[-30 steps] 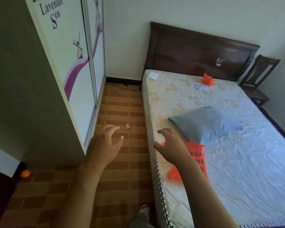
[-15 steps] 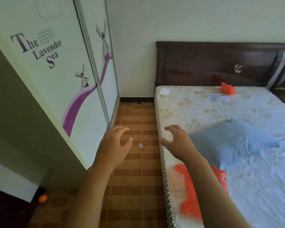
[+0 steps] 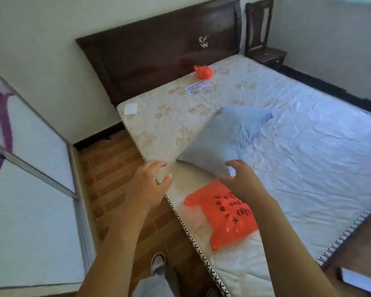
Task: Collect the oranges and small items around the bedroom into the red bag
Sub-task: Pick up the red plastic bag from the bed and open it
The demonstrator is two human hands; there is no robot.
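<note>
A red plastic bag (image 3: 225, 219) with black print lies flat on the mattress (image 3: 308, 146) near its left edge. My right hand (image 3: 242, 181) hovers over the bag's far end, fingers spread, holding nothing. My left hand (image 3: 148, 185) is open above the mattress edge, a little left of the bag. A second small red bundle (image 3: 203, 72) sits by the headboard, with a printed card (image 3: 198, 87) lying in front of it. No orange is in sight.
A blue pillow (image 3: 229, 136) lies just beyond both hands. A wardrobe (image 3: 30, 189) lines the left, with a narrow brick-tiled floor strip (image 3: 116, 179) between it and the bed. A dark wooden chair (image 3: 263, 39) stands at the far right. A white paper square (image 3: 131, 108) lies on the mattress corner.
The view has swung right and down over the bed. Both hands have moved toward the red bag, the right now above it. The floor orange and the small grey item have left the view.
</note>
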